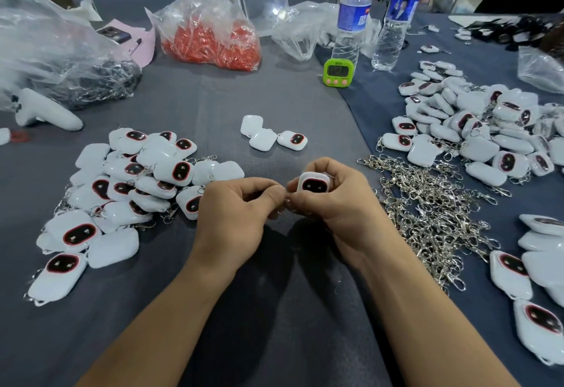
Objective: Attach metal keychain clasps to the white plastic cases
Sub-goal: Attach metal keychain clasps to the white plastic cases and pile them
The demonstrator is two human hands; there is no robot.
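Observation:
My right hand [338, 203] holds a white plastic case [313, 183] with a dark red-rimmed window facing me, fingers curled round it. My left hand [238, 212] pinches a small metal keychain clasp [285, 203] at the case's lower left corner; most of the clasp is hidden between the fingertips. Both hands meet above the middle of the dark grey table cloth [274, 310]. A heap of loose silver clasps [427, 215] lies just right of my right hand.
A pile of cases with clasps [128, 191] lies left, another pile [476, 130] at right, three cases [271, 134] in the middle. Behind stand a green timer [338, 72], two water bottles [351, 14], a bag of red parts [210, 38] and a white controller [45, 110].

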